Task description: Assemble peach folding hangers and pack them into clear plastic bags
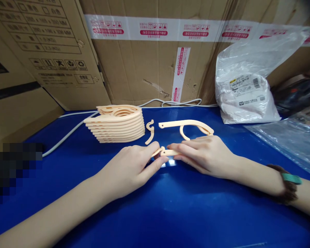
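**Pinched in both our hands: small piece [157, 152] meets bar [171, 152]**

Nearest, our left hand [136, 165] grasps the small piece between thumb and forefinger, and our right hand [209, 155] holds the bar by its fingertips. Both are at mid-table, end to end; we cannot tell whether they are joined. The bar's long axis runs left to right, its holed end pointing left and the rest hidden by our fingers; the small piece slants up to the right towards that hole. We wear a brown band [284, 184] on the right wrist.

Just beyond, on the blue table [167, 213], lie an S-shaped piece [151, 132] and a second bar [182, 123], its holed end also leftward, its curved end behind our right hand. To the left stands a stack [116, 129], narrow ends pointing left. Farther back are a white cable [67, 136], a plastic bag [248, 93] and cardboard [144, 65].
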### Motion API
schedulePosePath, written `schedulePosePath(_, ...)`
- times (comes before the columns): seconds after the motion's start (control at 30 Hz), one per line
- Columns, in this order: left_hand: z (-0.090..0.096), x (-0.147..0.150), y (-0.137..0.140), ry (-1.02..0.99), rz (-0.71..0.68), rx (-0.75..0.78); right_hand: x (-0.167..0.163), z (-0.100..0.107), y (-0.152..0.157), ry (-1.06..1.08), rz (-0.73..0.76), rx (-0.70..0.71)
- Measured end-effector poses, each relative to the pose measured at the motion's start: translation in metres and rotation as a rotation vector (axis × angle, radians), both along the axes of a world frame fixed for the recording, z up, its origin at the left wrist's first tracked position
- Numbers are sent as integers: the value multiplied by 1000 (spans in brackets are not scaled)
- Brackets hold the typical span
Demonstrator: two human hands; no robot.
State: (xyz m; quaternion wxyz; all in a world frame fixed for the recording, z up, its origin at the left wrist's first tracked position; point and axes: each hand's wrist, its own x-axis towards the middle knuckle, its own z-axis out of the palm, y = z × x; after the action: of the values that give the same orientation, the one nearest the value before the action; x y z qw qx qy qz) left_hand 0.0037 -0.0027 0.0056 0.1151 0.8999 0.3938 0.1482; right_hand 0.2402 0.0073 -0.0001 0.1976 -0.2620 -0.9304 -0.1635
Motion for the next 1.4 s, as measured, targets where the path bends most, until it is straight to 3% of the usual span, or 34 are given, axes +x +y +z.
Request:
schedulePosePath(0.1,-2,0,0,104,-8,105,-1,-1,-1,-9,0,3)
schedulePosePath(0.33,-4,-3,-1,258,-98,631,-1,0,-3,-43,-5,-25)
schedulePosePath(0.43,0,-3,-3,295,-100,730,-1,1,-4,-29,-4,-60)
schedulePosePath(0.93,-1,0,-1,446,-147,887,1,10,-2,-44,-29,-502)
schedulePosePath(1.4,4,-1,-3,279,-164,821,4,10,1,-60,-9,-481)
